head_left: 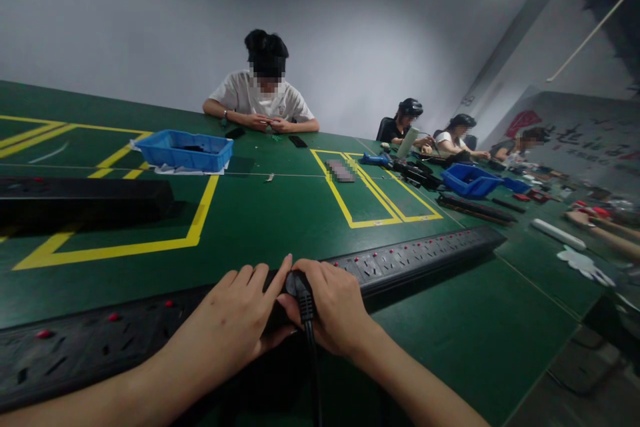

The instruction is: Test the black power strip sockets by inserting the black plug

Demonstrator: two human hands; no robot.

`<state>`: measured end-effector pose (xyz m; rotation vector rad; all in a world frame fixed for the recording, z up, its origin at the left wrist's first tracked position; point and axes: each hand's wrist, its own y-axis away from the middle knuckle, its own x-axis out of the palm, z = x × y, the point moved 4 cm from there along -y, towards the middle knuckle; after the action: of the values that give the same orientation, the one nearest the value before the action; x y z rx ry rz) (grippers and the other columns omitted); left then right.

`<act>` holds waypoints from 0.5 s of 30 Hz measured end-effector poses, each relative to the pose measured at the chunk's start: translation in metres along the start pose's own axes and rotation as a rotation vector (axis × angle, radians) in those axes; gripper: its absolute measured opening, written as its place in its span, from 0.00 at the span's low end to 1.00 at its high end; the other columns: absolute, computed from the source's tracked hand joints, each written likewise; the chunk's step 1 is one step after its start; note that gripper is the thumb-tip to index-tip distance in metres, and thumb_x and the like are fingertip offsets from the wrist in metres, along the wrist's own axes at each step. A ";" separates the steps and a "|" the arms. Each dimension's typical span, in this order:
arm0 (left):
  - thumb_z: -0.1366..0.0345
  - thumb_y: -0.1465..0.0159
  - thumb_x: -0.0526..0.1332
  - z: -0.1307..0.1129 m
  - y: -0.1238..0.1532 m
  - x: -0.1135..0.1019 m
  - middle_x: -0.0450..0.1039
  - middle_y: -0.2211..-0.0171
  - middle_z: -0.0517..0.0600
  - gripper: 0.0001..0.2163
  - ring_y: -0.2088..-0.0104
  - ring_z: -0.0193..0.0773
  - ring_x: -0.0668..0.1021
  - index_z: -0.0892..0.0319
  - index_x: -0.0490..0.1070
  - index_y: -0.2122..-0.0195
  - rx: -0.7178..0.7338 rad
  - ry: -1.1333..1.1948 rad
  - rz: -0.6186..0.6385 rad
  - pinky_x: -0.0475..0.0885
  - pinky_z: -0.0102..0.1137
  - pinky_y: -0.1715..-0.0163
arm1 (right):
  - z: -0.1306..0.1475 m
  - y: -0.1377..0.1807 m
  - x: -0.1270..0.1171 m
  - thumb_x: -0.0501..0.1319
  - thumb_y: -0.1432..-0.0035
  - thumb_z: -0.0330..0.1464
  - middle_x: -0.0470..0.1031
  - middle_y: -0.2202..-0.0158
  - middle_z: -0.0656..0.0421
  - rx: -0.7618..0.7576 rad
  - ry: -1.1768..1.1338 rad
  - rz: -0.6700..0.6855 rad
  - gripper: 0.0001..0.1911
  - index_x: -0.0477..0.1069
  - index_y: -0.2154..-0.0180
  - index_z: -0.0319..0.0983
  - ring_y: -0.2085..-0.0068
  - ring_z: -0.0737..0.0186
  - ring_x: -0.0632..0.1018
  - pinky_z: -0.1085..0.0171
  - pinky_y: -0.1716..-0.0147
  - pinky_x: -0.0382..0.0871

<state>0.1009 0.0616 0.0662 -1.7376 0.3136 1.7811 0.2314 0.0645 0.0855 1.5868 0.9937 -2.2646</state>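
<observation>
A long black power strip [420,257] with rows of sockets and small red switches or lights lies slantwise across the green table in front of me. My left hand [233,310] is closed round the middle of the strip, thumb on the near side and fingers over the top. Just beside it, my right hand [334,303] grips a black power plug [301,288] against the strip's top. From the plug a black cord [314,373] hangs down toward me. The plug's pins are hidden, so how far it sits in a socket cannot be seen.
Another black strip-shaped housing [85,199] lies at the left. Beyond it stands a blue tray [193,159] on white paper. Yellow tape [200,213] marks the green table [270,213]. A person [265,97] sits opposite; several others work at the right, near a blue bin [470,181].
</observation>
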 end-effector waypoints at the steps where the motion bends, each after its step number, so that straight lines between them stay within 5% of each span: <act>1: 0.52 0.41 0.50 0.000 0.000 0.000 0.67 0.67 0.55 0.30 0.67 0.43 0.68 0.62 0.49 0.41 -0.001 -0.001 -0.003 0.62 0.35 0.69 | 0.000 0.000 0.000 0.50 0.42 0.44 0.71 0.63 0.52 0.000 -0.001 0.000 0.19 0.62 0.57 0.37 0.64 0.60 0.73 0.64 0.66 0.64; 15: 0.53 0.40 0.48 -0.001 0.000 -0.001 0.66 0.66 0.56 0.30 0.67 0.44 0.68 0.63 0.48 0.40 -0.001 -0.010 0.009 0.62 0.37 0.68 | -0.001 0.000 0.000 0.50 0.42 0.43 0.71 0.62 0.52 0.019 -0.021 0.046 0.19 0.62 0.56 0.37 0.63 0.59 0.72 0.63 0.64 0.64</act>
<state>0.1016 0.0608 0.0672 -1.7300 0.3171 1.7956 0.2318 0.0649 0.0850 1.5735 0.9231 -2.2621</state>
